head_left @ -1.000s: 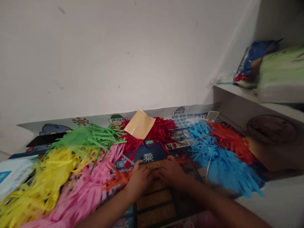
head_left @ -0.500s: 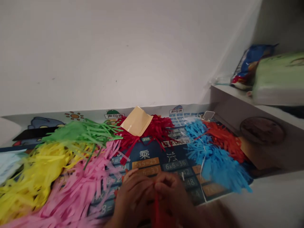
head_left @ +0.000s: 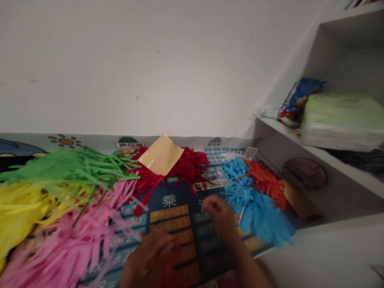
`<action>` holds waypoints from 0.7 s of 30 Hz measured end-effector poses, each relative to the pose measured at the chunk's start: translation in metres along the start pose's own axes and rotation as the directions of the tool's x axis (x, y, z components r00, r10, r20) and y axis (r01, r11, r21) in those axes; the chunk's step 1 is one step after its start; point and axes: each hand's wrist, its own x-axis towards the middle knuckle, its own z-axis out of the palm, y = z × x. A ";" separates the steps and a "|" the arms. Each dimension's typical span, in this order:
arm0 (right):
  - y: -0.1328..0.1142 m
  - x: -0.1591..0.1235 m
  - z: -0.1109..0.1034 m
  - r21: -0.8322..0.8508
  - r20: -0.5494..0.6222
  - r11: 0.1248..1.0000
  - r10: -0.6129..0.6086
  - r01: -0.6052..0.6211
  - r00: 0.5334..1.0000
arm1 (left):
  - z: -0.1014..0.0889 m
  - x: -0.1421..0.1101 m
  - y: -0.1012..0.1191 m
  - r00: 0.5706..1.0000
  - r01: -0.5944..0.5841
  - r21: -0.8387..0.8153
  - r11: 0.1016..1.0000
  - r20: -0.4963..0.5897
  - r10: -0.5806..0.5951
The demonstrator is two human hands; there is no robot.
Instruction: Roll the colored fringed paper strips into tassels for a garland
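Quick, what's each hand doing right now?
Left hand: closed on something red, too blurred to name.
Right hand: fingers curled; blur hides whether it holds anything.

I see dim, greyish light, softly brightest around twelve o'clock on the wall (head_left: pixel 192 72). At three o'clock the shelf (head_left: pixel 348 168) falls into shadow. My hands (head_left: pixel 220 214) are dark and motion-blurred; the paper square (head_left: pixel 161 155) shows a small glare.

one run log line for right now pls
left hand: near red strips, grip unclear | right hand: blurred, over times-table mat | blue fringe: right | tan packet: on dark-red fringe
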 end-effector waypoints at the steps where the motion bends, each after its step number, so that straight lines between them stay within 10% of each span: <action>1: 0.017 0.022 -0.015 -0.085 -0.048 0.996 0.028 -0.032 0.998 | -0.002 0.000 -0.001 0.996 0.089 -0.034 0.996 0.006 -0.088; 8: 0.099 0.104 -0.048 -0.554 0.056 0.827 0.153 -0.097 0.987 | 0.006 -0.009 -0.009 0.869 0.491 -0.279 0.825 0.099 -0.484; 21: 0.106 0.105 -0.042 -0.699 0.152 0.714 0.196 -0.035 0.969 | 0.008 -0.001 -0.010 0.888 0.444 -0.125 0.887 0.194 -0.417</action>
